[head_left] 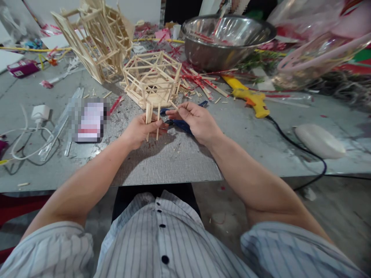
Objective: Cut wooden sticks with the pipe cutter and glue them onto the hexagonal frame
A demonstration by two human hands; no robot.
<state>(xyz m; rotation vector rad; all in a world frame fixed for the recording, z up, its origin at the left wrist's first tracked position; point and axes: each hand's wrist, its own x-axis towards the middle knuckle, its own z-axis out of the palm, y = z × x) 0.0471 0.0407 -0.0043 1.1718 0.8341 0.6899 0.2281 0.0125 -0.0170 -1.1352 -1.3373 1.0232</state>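
Currently your left hand [142,129] is half curled in front of the small stick frame [153,90], thumb and fingers holding a few thin sticks [148,110] nearly upright. Your right hand [195,117], in front of that frame and a little to its right, pinches one short stick [174,105] between thumb and finger, tilted. Blue pliers [183,125] lie on the table [171,166] in front of the frame, partly behind your right hand. To the frame's right lies a yellow glue gun [248,95]; to its left stands a taller frame [110,34].
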